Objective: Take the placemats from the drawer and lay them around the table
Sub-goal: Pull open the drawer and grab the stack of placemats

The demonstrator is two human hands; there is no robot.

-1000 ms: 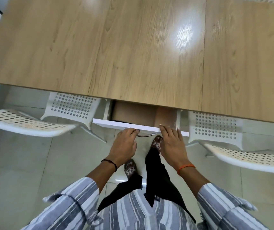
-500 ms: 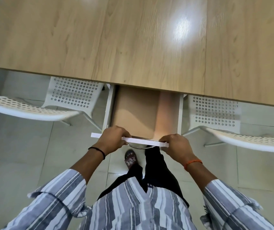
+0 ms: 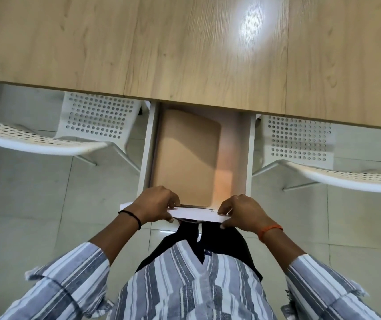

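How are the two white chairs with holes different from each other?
The left chair sits on the drawer's left side; the right chair sits on its right. The left chair's backrest reaches the picture's left edge, the right chair's backrest reaches the right edge. Both are white, full of round holes, and tucked partly under the wooden table.

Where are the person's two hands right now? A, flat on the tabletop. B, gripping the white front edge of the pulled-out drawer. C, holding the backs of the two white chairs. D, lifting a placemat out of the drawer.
B: the left hand and the right hand both grip the white front panel of the open drawer, and the tan placemat lies untouched inside.
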